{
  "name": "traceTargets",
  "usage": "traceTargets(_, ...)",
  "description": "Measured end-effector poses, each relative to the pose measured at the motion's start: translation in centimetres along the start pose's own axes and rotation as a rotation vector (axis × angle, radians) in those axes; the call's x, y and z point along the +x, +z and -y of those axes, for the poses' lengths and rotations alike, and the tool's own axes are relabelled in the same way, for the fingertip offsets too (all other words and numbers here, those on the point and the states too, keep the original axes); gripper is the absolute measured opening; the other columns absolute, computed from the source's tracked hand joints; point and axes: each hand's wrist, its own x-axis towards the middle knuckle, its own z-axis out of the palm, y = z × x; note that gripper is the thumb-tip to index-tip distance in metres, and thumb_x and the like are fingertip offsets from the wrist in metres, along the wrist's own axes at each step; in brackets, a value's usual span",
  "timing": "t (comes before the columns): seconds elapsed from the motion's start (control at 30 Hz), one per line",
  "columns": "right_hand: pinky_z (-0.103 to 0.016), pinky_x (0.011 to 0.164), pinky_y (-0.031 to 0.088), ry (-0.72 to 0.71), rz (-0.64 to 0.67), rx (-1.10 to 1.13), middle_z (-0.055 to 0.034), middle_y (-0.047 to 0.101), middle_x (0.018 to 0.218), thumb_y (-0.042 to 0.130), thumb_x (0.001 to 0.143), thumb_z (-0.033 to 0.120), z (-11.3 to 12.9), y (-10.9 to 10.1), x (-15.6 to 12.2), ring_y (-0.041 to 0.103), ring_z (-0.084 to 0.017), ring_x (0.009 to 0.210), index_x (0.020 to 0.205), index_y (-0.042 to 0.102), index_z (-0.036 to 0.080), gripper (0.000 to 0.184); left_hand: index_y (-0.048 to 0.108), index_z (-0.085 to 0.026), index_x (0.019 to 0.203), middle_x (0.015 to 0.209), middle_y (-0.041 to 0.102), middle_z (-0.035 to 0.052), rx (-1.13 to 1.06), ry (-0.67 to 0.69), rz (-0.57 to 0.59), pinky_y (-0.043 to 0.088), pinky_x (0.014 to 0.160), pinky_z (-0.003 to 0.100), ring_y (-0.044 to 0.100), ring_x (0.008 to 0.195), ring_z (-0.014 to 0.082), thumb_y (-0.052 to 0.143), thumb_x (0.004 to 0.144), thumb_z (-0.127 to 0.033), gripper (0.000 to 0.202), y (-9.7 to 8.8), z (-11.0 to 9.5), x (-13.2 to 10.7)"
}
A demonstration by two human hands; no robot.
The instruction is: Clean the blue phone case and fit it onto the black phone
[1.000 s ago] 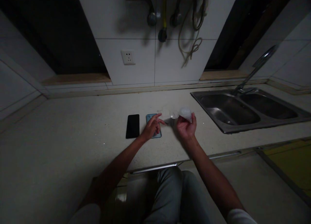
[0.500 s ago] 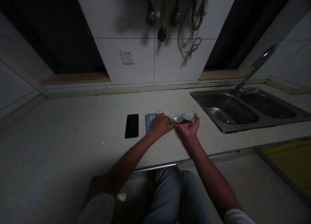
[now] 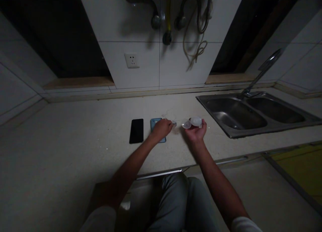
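My right hand [image 3: 196, 134] holds a small round translucent plastic case [image 3: 196, 120] from below. Its clear round lid [image 3: 186, 124] hangs swung out to the left. Across a short gap, my left hand [image 3: 161, 129] has its fingertips pinched on a small greyish piece [image 3: 174, 123], too small and dim to name. Under that hand lies a blue phone case [image 3: 153, 123], partly hidden by it. Left of the case, a black phone [image 3: 136, 131] rests flat on the counter.
The pale counter [image 3: 83, 131] runs along a tiled wall with a socket [image 3: 131, 60]. To the right is a double steel sink [image 3: 232, 135] with a tap [image 3: 261, 72]. Pipes and a tied cord [image 3: 198, 50] hang on the wall.
My left hand has drawn back to the left, away from the plastic case, with the small greyish piece at its fingertips. My right hand keeps the case in about the same place.
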Motion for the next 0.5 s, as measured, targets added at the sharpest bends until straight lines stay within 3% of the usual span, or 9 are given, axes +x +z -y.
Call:
traceTargets(0.13,-0.031,0.065,0.057,0.012,-0.019,-0.004,0.0029,0.077,0.073,0.065,0.079,0.037,0.0,0.1,-0.1,0.07,-0.016,0.065,0.084,0.067,0.023,0.015,0.063,-0.021,0.061,0.07,0.06,0.0053,0.033,0.043,0.043,0.042,0.082,0.034,0.059,0.081,0.0233,0.067,0.082,-0.017,0.021,-2.7,-0.8,-0.8)
traceTargets(0.27,-0.031,0.065,0.057,0.03,-0.012,-0.017,0.0026,0.076,0.073,0.065,0.079,0.038,0.0,0.2,-0.2,0.07,-0.016,0.065,0.084,0.067,0.023,0.015,0.063,-0.02,0.06,0.067,0.056,0.0037,-0.044,0.034,-0.005,0.04,0.074,0.031,0.056,0.076,0.0209,0.074,0.077,-0.02,0.02,-5.1,-1.8,-0.7)
traceTargets(0.33,-0.031,0.065,0.057,0.026,-0.01,-0.03,0.0027,0.076,0.072,0.065,0.078,0.038,-0.1,0.2,-0.2,0.07,-0.016,0.065,0.083,0.066,0.024,0.015,0.062,-0.019,0.06,0.066,0.056,0.0025,-0.089,0.02,0.071,0.04,0.068,0.029,0.053,0.07,0.0178,0.076,0.073,-0.023,0.019,-6.3,-2.0,-0.4)
traceTargets(0.43,-0.033,0.067,0.058,0.02,-0.008,-0.048,0.0028,0.076,0.073,0.066,0.077,0.038,-0.2,0.1,-0.1,0.071,-0.017,0.067,0.084,0.066,0.024,0.016,0.061,-0.018,0.065,0.065,0.058,0.0003,-0.382,-0.066,0.303,0.043,0.062,0.026,0.051,0.062,0.013,0.074,0.072,-0.033,0.021,-7.6,-1.6,0.1)
traceTargets(0.5,-0.034,0.067,0.058,0.023,-0.008,-0.067,0.0029,0.076,0.074,0.067,0.076,0.039,-0.2,-0.1,0.0,0.071,-0.017,0.067,0.083,0.066,0.024,0.017,0.058,-0.018,0.067,0.065,0.056,-0.0018,-0.582,-0.165,0.303,0.045,0.06,0.026,0.05,0.059,0.0108,0.072,0.07,-0.035,0.023,-7.9,-1.0,0.3)
